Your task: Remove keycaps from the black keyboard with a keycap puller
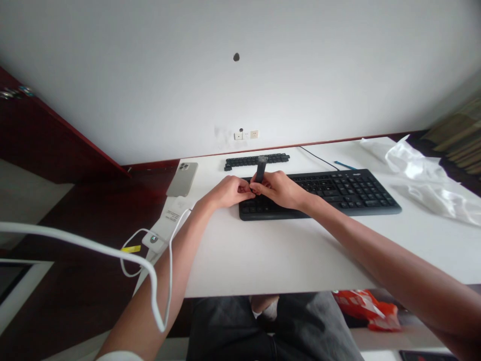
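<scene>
A black keyboard [349, 189] lies on the white table, with its left part under my hands. My right hand [280, 189] grips an upright black cylindrical handle [260, 169] above the keyboard's left side; the lower end of this tool is hidden by my fingers. Against it, my left hand [232, 191] rests at the keyboard's left edge, thumb and fingertips pinched together close to the tool. Whatever those left fingertips hold, if anything, is too small to make out. Behind the keyboard, loose black keycaps [246, 161] are set out in rows.
A phone [183, 179] lies at the table's left edge, near a white device [155, 241] with a white cable [93, 244] that crosses in front of my left arm. A thin blue tool [344, 165] lies behind the keyboard. Clear plastic wrapping [417, 165] covers the right side.
</scene>
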The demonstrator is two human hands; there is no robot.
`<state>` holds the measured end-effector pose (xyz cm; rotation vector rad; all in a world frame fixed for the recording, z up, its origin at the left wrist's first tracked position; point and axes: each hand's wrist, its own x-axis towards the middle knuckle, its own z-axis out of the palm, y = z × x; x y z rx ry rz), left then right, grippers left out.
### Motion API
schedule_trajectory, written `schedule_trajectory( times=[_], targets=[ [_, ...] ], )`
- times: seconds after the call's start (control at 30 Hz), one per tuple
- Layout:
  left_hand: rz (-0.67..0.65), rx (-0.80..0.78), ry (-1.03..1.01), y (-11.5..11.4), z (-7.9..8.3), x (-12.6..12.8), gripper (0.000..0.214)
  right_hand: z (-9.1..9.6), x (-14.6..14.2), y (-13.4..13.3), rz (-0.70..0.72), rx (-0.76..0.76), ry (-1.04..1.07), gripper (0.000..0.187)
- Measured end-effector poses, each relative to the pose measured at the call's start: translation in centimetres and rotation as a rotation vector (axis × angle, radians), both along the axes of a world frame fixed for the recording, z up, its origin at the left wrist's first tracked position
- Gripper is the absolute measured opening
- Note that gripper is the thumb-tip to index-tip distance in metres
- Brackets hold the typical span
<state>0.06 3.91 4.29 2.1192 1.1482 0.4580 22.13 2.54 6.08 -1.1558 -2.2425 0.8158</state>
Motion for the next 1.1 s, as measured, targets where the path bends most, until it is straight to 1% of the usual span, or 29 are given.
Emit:
schedule_trajectory(
  times=[0.1,0.2,0.27,0.37,0.5,0.6,0.8,0.93,1.0,1.1],
  targets=[
    [-0.007,0.010,0.045,-0.1,0.3,0.0,0.025,-0.2,0.0,-0.3,-0.016,0.023,-0.013,0.035],
    [-0.011,0.027,0.059,-0.2,0.4,0.1,0.019,-0.3,0.0,-0.6,0.001,0.051,-0.008,0.034],
    [-0.029,0.043,0.026,-0.2,0.2,0.3,0.014,-0.3,0.1,-0.7,0.024,0.071,0.004,0.033],
    [-0.055,0.069,-0.033,0.0,-0.4,0.6,0.012,-0.4,0.4,-0.8,0.058,0.081,0.018,0.033],
    [-0.056,0.090,-0.046,0.3,-0.9,0.7,0.010,-0.8,0.8,-0.7,0.096,0.083,0.048,0.033],
    [-0.041,0.116,-0.053,0.4,-1.1,0.7,0.009,-1.3,1.3,-0.5,0.106,0.059,0.108,0.035],
    [-0.038,0.115,-0.070,0.3,-1.1,0.8,0.010,-2.2,2.4,0.5,0.189,-0.007,0.254,0.034],
    [-0.026,0.099,-0.073,0.0,-0.9,0.8,0.012,-2.6,2.8,0.9,0.228,-0.094,0.375,0.035],
    [-0.025,0.087,-0.062,0.0,-0.7,0.7,0.015,-2.7,2.9,0.9,0.230,-0.113,0.403,0.035],
    [-0.025,0.049,-0.062,0.1,-0.6,0.5,0.024,-2.9,2.8,0.7,0.185,-0.087,0.401,0.035]
  ],
)
